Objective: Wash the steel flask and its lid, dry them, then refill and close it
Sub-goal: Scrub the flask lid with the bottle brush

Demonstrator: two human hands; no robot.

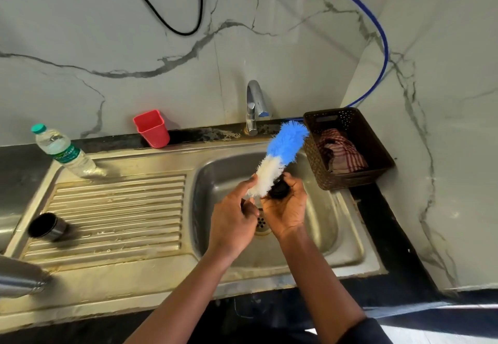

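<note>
Being gripped by the left hand (233, 217) over the steel sink (200, 181), one brush (283, 152) is held against one black lid (279, 190) cupped in the right hand (287, 210), with one steel flask (18, 279) and one cap (47, 227) lying on the drainboard (116, 208) beneath marble walls (107, 33)

blue-white brush (280, 159), red cup (151, 128), checked cloth (341, 154)

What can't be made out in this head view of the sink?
Steel flask: cut off by the left edge, head view.
Black lid, head view: mostly hidden by the right hand and the brush.
Handle of the brush, head view: hidden inside the left hand.
</note>
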